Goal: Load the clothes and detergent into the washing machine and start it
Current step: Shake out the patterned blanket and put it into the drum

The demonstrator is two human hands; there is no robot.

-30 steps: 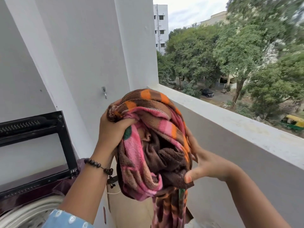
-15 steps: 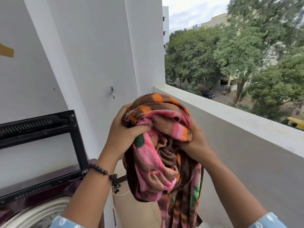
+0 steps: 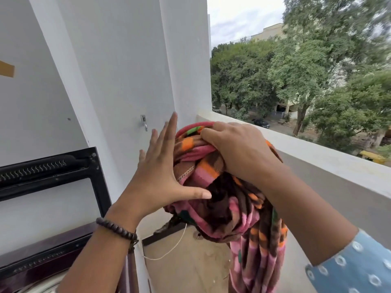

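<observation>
Fleece blanket (image 3: 211, 166), pink, orange and brown plaid: bunched at chest height over the balcony floor, tail hanging. Right hand (image 3: 239, 149) clenches its top, likely to carry it. Left hand (image 3: 156, 176) spread flat against its side, steadying. Washing machine (image 3: 53, 208), lid raised, lower left, awaiting load.

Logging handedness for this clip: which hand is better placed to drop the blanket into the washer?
The right hand: it grips the blanket from on top, while the left hand is open, only resting against its side. The washer sits lower left.
</observation>
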